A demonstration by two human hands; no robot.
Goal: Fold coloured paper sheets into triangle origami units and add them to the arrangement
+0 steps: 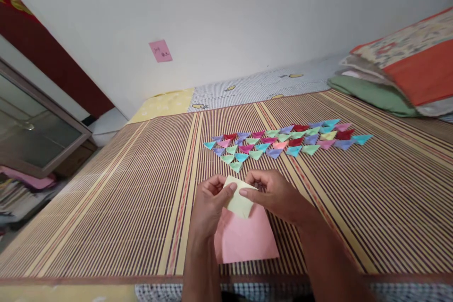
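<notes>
At the far left, a pink note [160,51] is on the wall, well beyond the striped mat [116,198]. The left hand [208,203] comes up from the near edge of the mat, clamped on the left side of a pale yellow paper [239,204], its thumb flat on the front face and its fingers curled at the upper left edge.

The pale yellow paper lies directly between the two hands, to the right of the left hand and to the left of the right one. It looks almost square, so no long axis stands out; it sits tilted, its top edge sloping down to the right. Both thumbs are on it, the tips pointing toward each other with a narrow gap between, and neither hand is clearly nearer. Its lower part overlaps the far end of a pink sheet [247,240] in view; whether the two touch, I cannot tell.

Rows of small coloured paper triangles [277,153] spread beyond the hands and on to the right, the closest green one just past the paper.

The right hand [279,196] is closed on the upper right part of the paper, thumb in front, fingers partly hidden behind. Farther right is a pile of folded bedding [417,75].
</notes>
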